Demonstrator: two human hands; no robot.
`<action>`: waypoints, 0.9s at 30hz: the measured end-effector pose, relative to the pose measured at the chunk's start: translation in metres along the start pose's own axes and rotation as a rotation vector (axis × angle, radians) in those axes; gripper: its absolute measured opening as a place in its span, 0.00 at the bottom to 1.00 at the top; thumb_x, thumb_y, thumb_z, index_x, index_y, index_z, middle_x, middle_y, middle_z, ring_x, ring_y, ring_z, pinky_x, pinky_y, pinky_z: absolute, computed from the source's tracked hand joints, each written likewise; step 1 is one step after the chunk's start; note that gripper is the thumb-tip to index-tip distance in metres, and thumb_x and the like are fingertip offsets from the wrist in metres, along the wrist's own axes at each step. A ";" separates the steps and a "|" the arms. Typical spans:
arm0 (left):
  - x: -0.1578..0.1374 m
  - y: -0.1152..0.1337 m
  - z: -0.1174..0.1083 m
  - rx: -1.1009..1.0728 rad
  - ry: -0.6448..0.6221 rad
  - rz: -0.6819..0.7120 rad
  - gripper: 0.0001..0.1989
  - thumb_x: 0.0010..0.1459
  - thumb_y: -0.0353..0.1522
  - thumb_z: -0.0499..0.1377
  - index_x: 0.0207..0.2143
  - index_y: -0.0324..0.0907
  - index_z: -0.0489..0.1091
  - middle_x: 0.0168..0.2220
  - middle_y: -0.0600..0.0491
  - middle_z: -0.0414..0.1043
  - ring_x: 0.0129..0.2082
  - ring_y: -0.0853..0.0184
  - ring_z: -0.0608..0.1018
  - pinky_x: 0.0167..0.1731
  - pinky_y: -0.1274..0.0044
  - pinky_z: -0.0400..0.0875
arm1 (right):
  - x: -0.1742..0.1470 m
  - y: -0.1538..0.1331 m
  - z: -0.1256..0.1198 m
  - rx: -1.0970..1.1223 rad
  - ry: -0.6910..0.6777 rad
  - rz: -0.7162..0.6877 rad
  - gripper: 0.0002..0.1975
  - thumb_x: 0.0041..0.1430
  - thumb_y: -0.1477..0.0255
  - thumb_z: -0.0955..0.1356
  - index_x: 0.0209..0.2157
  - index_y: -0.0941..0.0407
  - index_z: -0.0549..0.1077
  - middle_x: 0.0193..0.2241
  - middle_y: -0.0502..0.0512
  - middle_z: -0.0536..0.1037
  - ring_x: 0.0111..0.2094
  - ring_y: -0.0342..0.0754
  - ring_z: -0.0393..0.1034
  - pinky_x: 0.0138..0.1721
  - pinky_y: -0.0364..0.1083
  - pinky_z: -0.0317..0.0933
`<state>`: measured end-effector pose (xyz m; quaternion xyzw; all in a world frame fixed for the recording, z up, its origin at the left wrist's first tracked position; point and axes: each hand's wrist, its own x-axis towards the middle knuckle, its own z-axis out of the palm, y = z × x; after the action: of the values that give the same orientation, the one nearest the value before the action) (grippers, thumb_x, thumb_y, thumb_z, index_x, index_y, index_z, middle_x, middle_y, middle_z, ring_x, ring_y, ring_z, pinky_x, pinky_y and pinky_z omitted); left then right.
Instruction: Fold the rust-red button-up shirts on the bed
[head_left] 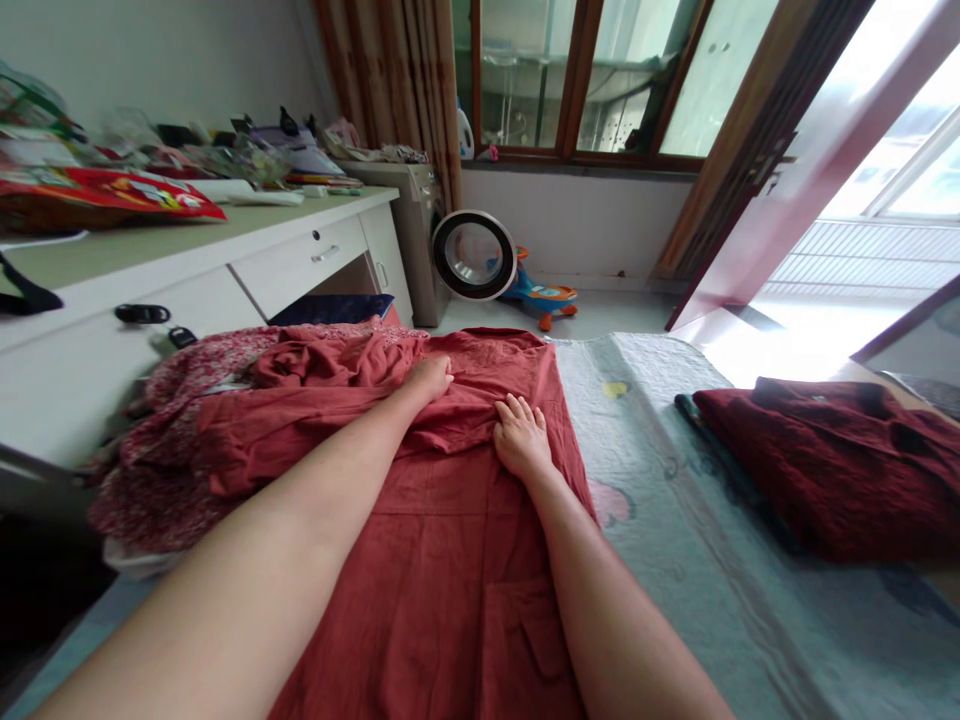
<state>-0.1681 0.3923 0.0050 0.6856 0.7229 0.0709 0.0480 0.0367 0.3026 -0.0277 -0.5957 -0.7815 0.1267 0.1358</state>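
A rust-red garment (435, 560) with long sleeves and a flapped pocket lies spread on the bed in front of me. My left hand (431, 378) is closed in a pinch on its cloth near the upper part. To the right, my right hand (521, 435) lies flat on the same garment, fingers spread. One sleeve (277, 430) stretches out to the left, crumpled, under my left forearm. Beneath that sleeve shows a red and white patterned cloth (157, 480), bunched at the bed's left edge.
Folded dark red clothes (840, 460) are stacked on the pale blue bed cover (660, 560) at right. A cluttered white desk (300, 250) runs along the left. Beyond stand a washing machine with its round door (474, 255) open and a blue and orange ride-on toy (544, 293).
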 end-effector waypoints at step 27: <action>-0.009 0.025 0.032 0.071 -0.038 0.060 0.28 0.66 0.42 0.44 0.66 0.44 0.56 0.70 0.45 0.47 0.70 0.52 0.50 0.65 0.50 0.39 | 0.001 0.000 0.001 0.033 0.053 0.001 0.25 0.63 0.71 0.58 0.61 0.52 0.65 0.66 0.52 0.59 0.67 0.50 0.49 0.66 0.55 0.38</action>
<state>-0.1372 0.3858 -0.0223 0.7094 0.7032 0.0335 0.0349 0.0362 0.3034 -0.0285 -0.5967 -0.7752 0.1240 0.1661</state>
